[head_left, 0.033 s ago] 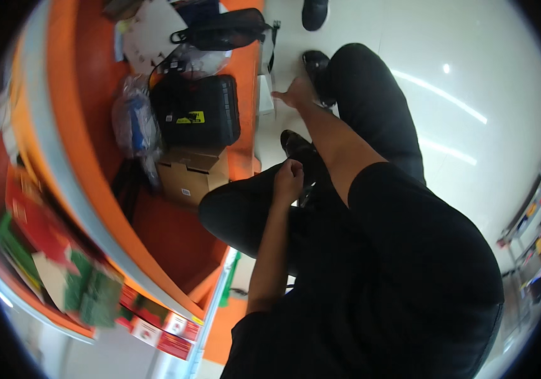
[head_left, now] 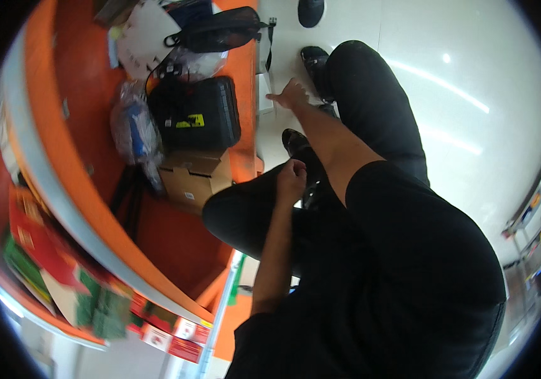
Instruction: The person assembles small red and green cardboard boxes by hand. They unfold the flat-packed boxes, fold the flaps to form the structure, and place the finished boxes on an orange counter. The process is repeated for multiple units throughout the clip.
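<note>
White box [head_left: 264, 93] — small, pale, upright against the orange edge of the low platform [head_left: 81, 120], on the glossy white floor [head_left: 473, 76]; right hand [head_left: 291, 96] reaches out to it, arm fully extended away from the body, fingers spread and pointing left toward the box, thumb up; whether the fingertips touch the box cannot be told; nothing gripped in that hand.

Left hand [head_left: 291, 180] — drawn in close, forearm rising from the lower edge, fingers curled loosely together against the black-trousered left knee [head_left: 245, 215]; whether it pinches anything cannot be told; the two hands well apart.

Person's legs — black trousers, right leg [head_left: 371, 107] stretched beside the reaching arm; black shoe [head_left: 315, 63] just beyond the right hand, second black shoe [head_left: 296, 144] between the hands; another dark shoe [head_left: 311, 11] at the top edge, apart from these.

Surroundings on the platform — black hard case [head_left: 198, 117] with a yellow label, just left of the white box; brown cardboard box [head_left: 194, 177] near the left knee; clear plastic bag [head_left: 133, 129] with blue contents beside the case; black bag with strap [head_left: 220, 30] and white paper bag [head_left: 141, 38] farther off.

Lower left — curved shelf [head_left: 49, 189] with red and green packages [head_left: 36, 252], blurred.
</note>
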